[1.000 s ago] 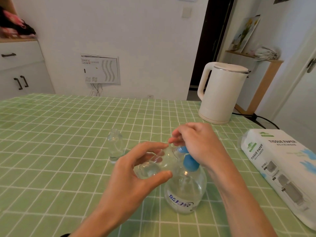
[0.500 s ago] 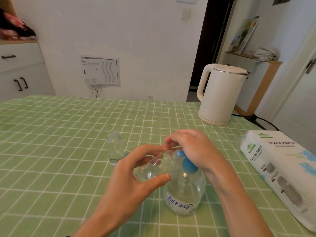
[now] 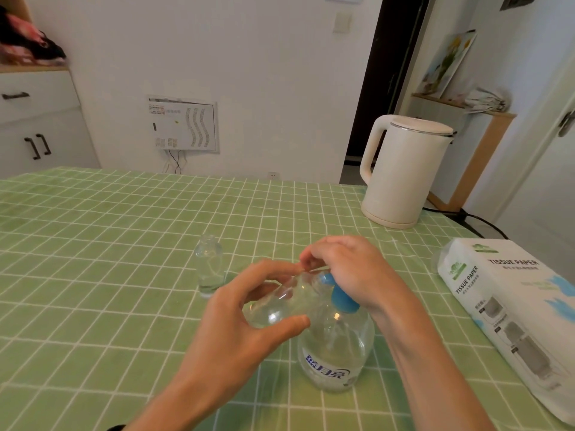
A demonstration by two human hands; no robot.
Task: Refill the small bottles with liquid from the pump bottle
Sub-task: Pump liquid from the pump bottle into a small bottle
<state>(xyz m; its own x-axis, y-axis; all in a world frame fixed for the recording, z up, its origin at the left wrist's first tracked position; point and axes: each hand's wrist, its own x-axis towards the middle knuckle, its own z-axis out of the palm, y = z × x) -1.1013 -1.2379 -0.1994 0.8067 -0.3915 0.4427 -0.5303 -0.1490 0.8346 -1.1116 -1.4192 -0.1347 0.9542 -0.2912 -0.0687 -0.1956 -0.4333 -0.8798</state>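
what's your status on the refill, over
Left hand grips small bottle, tilted at the spout. Right hand curled over head of pump bottle. Second bottle stands apart, nothing blocking.

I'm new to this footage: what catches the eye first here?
Front and centre, the left hand holds a small clear bottle tilted at the blue pump of the pump bottle, which the right hand curls over. A second small bottle stands upright behind-left; a white kettle stands far right.

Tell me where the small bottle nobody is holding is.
In the head view, that bottle stands upright on the tablecloth, left of centre, just beyond the left hand and left of the pump bottle.
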